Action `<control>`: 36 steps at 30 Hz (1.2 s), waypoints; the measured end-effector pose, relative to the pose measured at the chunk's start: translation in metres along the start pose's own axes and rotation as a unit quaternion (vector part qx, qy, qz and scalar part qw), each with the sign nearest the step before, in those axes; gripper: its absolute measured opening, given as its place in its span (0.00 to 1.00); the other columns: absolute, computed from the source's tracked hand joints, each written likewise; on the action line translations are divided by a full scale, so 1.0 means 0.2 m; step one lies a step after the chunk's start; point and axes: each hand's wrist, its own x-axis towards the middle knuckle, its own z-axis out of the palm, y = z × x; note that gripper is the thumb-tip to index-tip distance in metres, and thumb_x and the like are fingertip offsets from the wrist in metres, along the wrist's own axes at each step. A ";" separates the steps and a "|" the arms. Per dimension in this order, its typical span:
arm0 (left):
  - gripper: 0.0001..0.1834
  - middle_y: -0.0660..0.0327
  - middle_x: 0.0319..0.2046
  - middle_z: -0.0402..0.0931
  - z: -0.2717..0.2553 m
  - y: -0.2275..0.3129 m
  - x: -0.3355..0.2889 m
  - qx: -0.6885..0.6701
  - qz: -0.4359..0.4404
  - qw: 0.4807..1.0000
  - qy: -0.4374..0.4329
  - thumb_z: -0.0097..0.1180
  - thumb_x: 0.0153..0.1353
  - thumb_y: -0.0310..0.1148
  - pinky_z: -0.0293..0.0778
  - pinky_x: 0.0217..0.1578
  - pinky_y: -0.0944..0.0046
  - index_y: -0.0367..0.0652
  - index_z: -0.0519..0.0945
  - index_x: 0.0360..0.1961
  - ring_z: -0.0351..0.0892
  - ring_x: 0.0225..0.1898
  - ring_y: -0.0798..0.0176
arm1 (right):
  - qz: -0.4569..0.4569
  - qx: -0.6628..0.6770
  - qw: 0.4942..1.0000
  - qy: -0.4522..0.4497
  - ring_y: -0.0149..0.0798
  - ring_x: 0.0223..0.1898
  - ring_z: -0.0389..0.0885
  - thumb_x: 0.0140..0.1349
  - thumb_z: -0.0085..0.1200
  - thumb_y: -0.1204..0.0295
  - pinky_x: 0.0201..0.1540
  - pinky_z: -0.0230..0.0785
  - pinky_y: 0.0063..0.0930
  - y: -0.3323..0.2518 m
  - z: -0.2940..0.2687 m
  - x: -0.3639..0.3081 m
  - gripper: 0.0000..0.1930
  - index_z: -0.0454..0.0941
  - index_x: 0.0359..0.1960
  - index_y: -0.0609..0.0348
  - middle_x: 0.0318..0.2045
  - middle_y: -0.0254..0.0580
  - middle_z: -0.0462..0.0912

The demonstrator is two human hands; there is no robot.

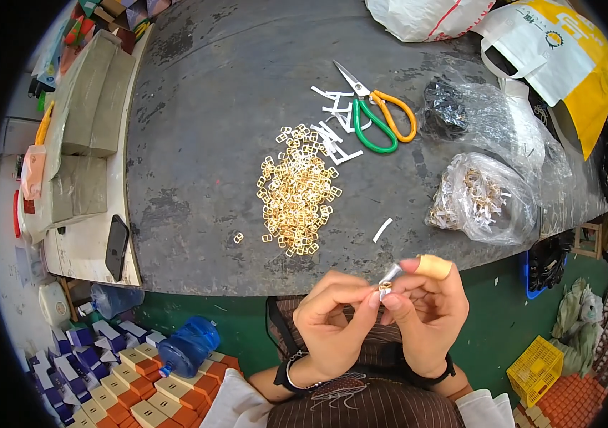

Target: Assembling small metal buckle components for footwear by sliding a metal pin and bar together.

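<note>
- Two hands meet at the near edge of the table (197,157). One gold buckle (385,286) and one white strip (392,272) sit between their fingertips.
- Left hand (336,314): thumb and index pinched on the strip, right at the buckle.
- Right hand (432,307): closed on the strip too, thumb low, wrapped index raised by the strip's upper end. Exact contact too small to tell.
- Reads as threading strip through buckle. Can't tell which slot.
- Pinch close to the frame so it can't twist; draw the tail straight, not sideways.
- Lay the strip flat in the slot; a fold would likely jam.
- Even up the ends before release; a short tail would probably slip out.
- Do it over the table: a dropped buckle could be lost off the edge.
- Supply: gold buckle pile (297,196) mid-table, cut strips (336,146) near the scissors (382,114), one loose strip (382,230) closer in.
</note>
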 end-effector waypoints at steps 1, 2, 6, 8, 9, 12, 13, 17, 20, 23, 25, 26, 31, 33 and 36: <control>0.07 0.56 0.31 0.77 0.00 0.00 0.00 0.025 0.016 1.000 0.001 0.60 0.51 0.15 0.70 0.28 0.73 0.32 0.81 0.33 0.74 0.29 0.71 | 0.016 0.027 1.000 0.003 0.25 0.23 0.77 0.54 0.59 0.84 0.25 0.68 0.14 0.00 0.00 0.00 0.16 0.71 0.44 0.70 0.25 0.41 0.79; 0.07 0.56 0.31 0.77 -0.01 0.00 0.00 0.025 0.015 1.000 0.001 0.60 0.51 0.15 0.70 0.28 0.73 0.32 0.81 0.33 0.74 0.29 0.71 | 0.032 0.054 0.998 0.006 0.24 0.23 0.76 0.55 0.57 0.85 0.25 0.68 0.14 0.00 0.01 0.01 0.17 0.69 0.46 0.71 0.25 0.41 0.79; 0.08 0.55 0.30 0.77 -0.02 -0.01 0.03 0.098 0.110 0.989 -0.026 0.61 0.49 0.15 0.70 0.26 0.75 0.32 0.81 0.33 0.74 0.25 0.72 | 0.031 0.028 0.999 -0.001 0.24 0.22 0.76 0.55 0.57 0.84 0.25 0.68 0.14 0.01 -0.01 0.01 0.18 0.68 0.48 0.70 0.25 0.41 0.79; 0.08 0.55 0.30 0.77 -0.01 0.02 0.02 0.113 0.127 0.985 -0.036 0.62 0.49 0.15 0.70 0.25 0.75 0.32 0.81 0.33 0.74 0.24 0.72 | 0.000 -0.018 1.000 0.005 0.25 0.23 0.76 0.55 0.58 0.84 0.26 0.68 0.14 0.00 -0.01 0.00 0.18 0.69 0.47 0.70 0.26 0.41 0.79; 0.06 0.56 0.29 0.76 0.00 0.03 0.02 0.113 0.108 0.987 -0.032 0.62 0.50 0.18 0.69 0.27 0.73 0.34 0.80 0.31 0.74 0.26 0.70 | -0.001 -0.019 1.000 0.005 0.25 0.23 0.76 0.55 0.58 0.84 0.26 0.68 0.14 0.00 -0.01 0.00 0.18 0.69 0.47 0.70 0.26 0.41 0.79; 0.05 0.57 0.28 0.76 0.00 0.04 0.01 0.113 0.084 0.990 -0.023 0.62 0.50 0.20 0.68 0.29 0.71 0.35 0.80 0.30 0.73 0.28 0.68 | -0.045 -0.029 0.998 -0.019 0.25 0.24 0.76 0.55 0.58 0.84 0.27 0.69 0.14 0.02 -0.02 0.00 0.18 0.69 0.48 0.71 0.27 0.40 0.79; 0.06 0.57 0.28 0.76 0.00 0.03 0.01 0.110 0.080 0.990 -0.021 0.63 0.50 0.21 0.68 0.29 0.71 0.35 0.80 0.30 0.73 0.28 0.68 | -0.041 -0.013 0.998 -0.039 0.24 0.24 0.77 0.55 0.58 0.84 0.28 0.69 0.14 0.02 -0.02 0.02 0.18 0.70 0.48 0.71 0.27 0.40 0.79; 0.06 0.57 0.28 0.76 -0.01 0.04 0.02 0.117 0.085 0.989 -0.037 0.64 0.49 0.21 0.68 0.28 0.71 0.35 0.80 0.30 0.73 0.27 0.69 | 0.062 0.046 0.995 -0.068 0.24 0.27 0.77 0.55 0.59 0.83 0.29 0.68 0.13 -0.02 -0.05 0.04 0.19 0.71 0.49 0.71 0.28 0.40 0.78; 0.06 0.57 0.28 0.76 -0.03 0.05 0.02 0.118 0.096 0.986 -0.062 0.64 0.49 0.21 0.68 0.27 0.72 0.35 0.80 0.29 0.73 0.26 0.69 | 0.130 0.093 0.980 -0.120 0.23 0.26 0.76 0.55 0.60 0.82 0.28 0.66 0.13 -0.02 -0.08 0.05 0.19 0.72 0.48 0.72 0.29 0.38 0.77; 0.06 0.57 0.28 0.76 -0.04 0.05 0.03 0.124 0.104 0.984 -0.079 0.63 0.49 0.21 0.67 0.26 0.73 0.34 0.79 0.29 0.73 0.26 0.69 | 0.102 0.069 0.986 -0.111 0.23 0.25 0.75 0.54 0.60 0.83 0.27 0.65 0.12 -0.01 -0.09 0.04 0.12 0.77 0.41 0.71 0.29 0.38 0.77; 0.08 0.54 0.30 0.77 -0.04 0.03 0.04 0.107 0.105 0.985 -0.089 0.61 0.48 0.15 0.69 0.23 0.75 0.32 0.80 0.31 0.74 0.22 0.72 | 0.078 0.056 0.989 -0.115 0.23 0.24 0.75 0.54 0.60 0.83 0.27 0.65 0.12 -0.01 -0.09 0.04 0.10 0.79 0.39 0.71 0.29 0.38 0.77; 0.08 0.54 0.30 0.77 -0.05 0.03 0.04 0.108 0.104 0.985 -0.089 0.61 0.48 0.15 0.69 0.23 0.75 0.32 0.80 0.31 0.74 0.22 0.72 | 0.081 0.058 0.989 -0.110 0.24 0.24 0.75 0.53 0.60 0.83 0.26 0.65 0.13 -0.02 -0.10 0.04 0.09 0.80 0.38 0.70 0.29 0.39 0.77; 0.08 0.55 0.31 0.77 -0.05 0.04 0.05 0.044 0.052 0.992 -0.103 0.62 0.47 0.15 0.68 0.25 0.75 0.33 0.80 0.30 0.74 0.22 0.72 | 0.065 0.022 0.993 -0.101 0.24 0.23 0.76 0.53 0.61 0.83 0.24 0.67 0.14 -0.03 -0.11 0.05 0.09 0.81 0.37 0.69 0.29 0.40 0.77; 0.06 0.55 0.30 0.77 -0.04 0.03 0.05 0.061 0.044 0.991 -0.108 0.62 0.49 0.18 0.68 0.28 0.73 0.33 0.79 0.30 0.73 0.26 0.70 | 0.043 0.000 0.994 -0.100 0.25 0.22 0.76 0.52 0.61 0.83 0.23 0.67 0.14 -0.02 -0.11 0.05 0.08 0.81 0.35 0.68 0.29 0.41 0.78; 0.05 0.56 0.29 0.77 -0.05 0.02 0.07 0.078 0.050 0.989 -0.113 0.62 0.51 0.19 0.68 0.28 0.73 0.33 0.79 0.30 0.72 0.26 0.71 | 0.058 0.020 0.992 -0.107 0.25 0.23 0.77 0.52 0.61 0.83 0.24 0.67 0.14 -0.02 -0.10 0.05 0.08 0.81 0.35 0.68 0.29 0.41 0.78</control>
